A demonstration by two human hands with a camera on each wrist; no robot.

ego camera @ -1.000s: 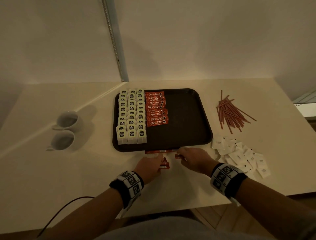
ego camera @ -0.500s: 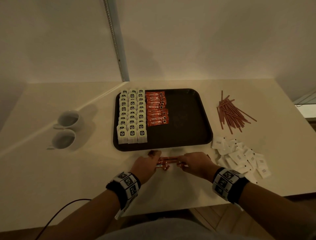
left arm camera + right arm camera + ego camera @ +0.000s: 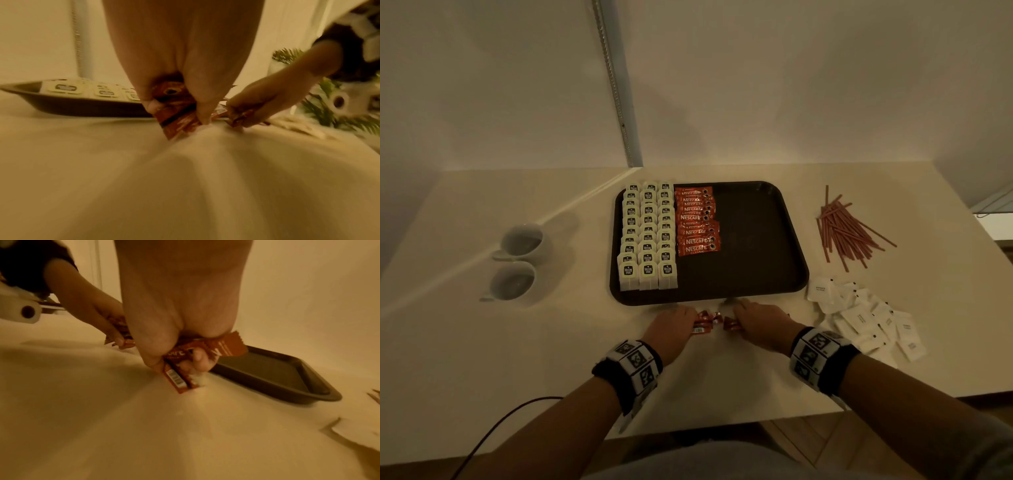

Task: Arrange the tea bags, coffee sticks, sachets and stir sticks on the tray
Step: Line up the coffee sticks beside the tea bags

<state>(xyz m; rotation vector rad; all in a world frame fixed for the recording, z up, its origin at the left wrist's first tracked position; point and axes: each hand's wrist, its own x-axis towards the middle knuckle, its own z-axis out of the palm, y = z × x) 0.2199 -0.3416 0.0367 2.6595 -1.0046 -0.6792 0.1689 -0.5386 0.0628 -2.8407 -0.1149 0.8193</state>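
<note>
Pale walls stand behind a cream tabletop (image 3: 482, 359), and a dark tray (image 3: 756, 240) sits in the middle of it. Just in front of the tray's near edge, both hands are busy with red coffee sticks (image 3: 705, 322).

A second ago the sticks lay flat on the tabletop, with one long stick right against the tray's edge. Now they are gathered up. The left hand (image 3: 671, 329) has its fingers curled round a small bunch, and the right hand (image 3: 760, 325) is clamped on another bunch. The two bunches are close but have a small gap between them. I think the loose sticks are being squared up so they can go on the tray next.

On the tray, three neat rows of tea bags (image 3: 647, 236) fill the left side. Next to them is a column of red sticks that say "NESCAFE" (image 3: 697, 221). The tea bag labels are too small to read for sure. A barcode shows on one stick in the right wrist view.

Still off the tray are the brown stir sticks (image 3: 846, 229) and the white sachets (image 3: 869, 318), both on the right.
</note>
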